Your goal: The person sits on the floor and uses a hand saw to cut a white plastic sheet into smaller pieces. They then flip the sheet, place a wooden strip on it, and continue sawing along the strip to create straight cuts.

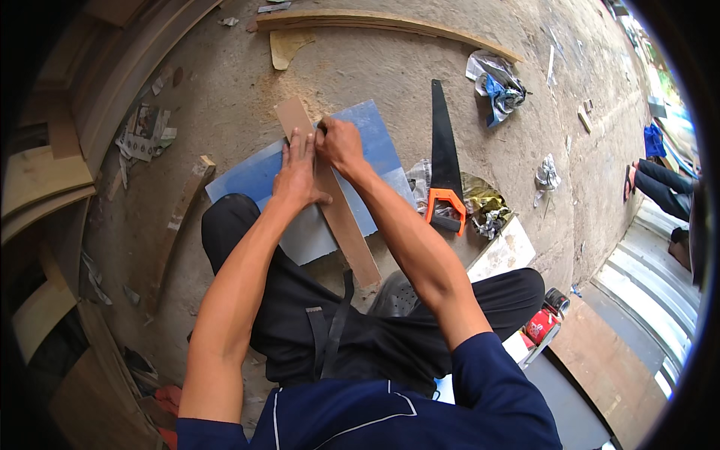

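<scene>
A long, narrow brown wooden strip point(349, 236) lies slantwise across a flat blue and grey sheet point(367, 124) in front of my folded legs. My left hand point(298, 172) presses down on the strip with its fingers stretched out and its thumb spread toward the right edge. Beside the strip's right edge, my right hand point(343, 144) is closed, its curled fingers resting at the sheet. Whatever it grips is hidden by the fingers. To the right of the sheet lies a handsaw point(445, 150) with a dark blade and an orange and black handle.
Crumpled paper and foil point(487, 206) lie near the saw, with a blue plastic wrapper point(501, 97) farther off. Long wooden strips point(390, 22) rest at the far side. A wooden piece point(180, 217) and stacked panels point(45, 180) stand left. Another person's legs point(660, 191) show at right.
</scene>
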`<state>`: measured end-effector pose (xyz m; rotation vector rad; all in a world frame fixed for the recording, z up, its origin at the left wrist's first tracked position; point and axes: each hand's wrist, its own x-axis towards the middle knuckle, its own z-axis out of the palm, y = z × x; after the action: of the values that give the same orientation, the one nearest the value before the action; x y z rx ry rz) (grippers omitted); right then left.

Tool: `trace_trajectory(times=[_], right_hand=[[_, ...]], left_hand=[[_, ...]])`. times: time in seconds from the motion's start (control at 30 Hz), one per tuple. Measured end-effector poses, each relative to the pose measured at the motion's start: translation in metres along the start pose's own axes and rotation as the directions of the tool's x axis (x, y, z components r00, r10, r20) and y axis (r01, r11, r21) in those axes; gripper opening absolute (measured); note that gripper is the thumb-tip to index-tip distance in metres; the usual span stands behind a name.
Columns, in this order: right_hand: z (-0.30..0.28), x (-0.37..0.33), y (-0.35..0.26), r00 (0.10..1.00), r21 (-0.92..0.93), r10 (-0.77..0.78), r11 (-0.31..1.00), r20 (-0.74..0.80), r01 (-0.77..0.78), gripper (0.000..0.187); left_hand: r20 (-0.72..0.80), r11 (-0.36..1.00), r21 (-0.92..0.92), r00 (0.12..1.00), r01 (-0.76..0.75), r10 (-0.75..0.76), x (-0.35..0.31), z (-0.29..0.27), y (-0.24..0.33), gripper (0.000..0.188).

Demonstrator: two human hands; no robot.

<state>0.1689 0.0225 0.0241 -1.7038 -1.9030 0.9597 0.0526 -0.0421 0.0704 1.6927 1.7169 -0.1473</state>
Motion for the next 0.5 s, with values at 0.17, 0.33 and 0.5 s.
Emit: trace_trajectory(times=[0.17,0.33,0.5], right_hand=[[0.0078,-0.0040,0.0042,0.997,0.059,-0.008,0.998,-0.079,0.012,0.021],[0.0074,-0.0002,0.0048,0.998,0.041,-0.032,0.999,-0.053,0.034,0.020],[0.0042,0.0030,0.0088,0.998,0.012,-0.054,0.999,0.033,0.053,0.019]], left_hand=[[-0.016,1.000,0.003,1.000,-0.019,0.019,0.0018,0.0027,-0.0027,0.137],[0.004,1.000,0.001,1.000,0.009,-0.009,0.0007,0.0012,-0.0002,0.138],[0.002,1.000,0.019,1.000,0.014,-0.014,0.0019,0.0018,0.0006,0.136]])
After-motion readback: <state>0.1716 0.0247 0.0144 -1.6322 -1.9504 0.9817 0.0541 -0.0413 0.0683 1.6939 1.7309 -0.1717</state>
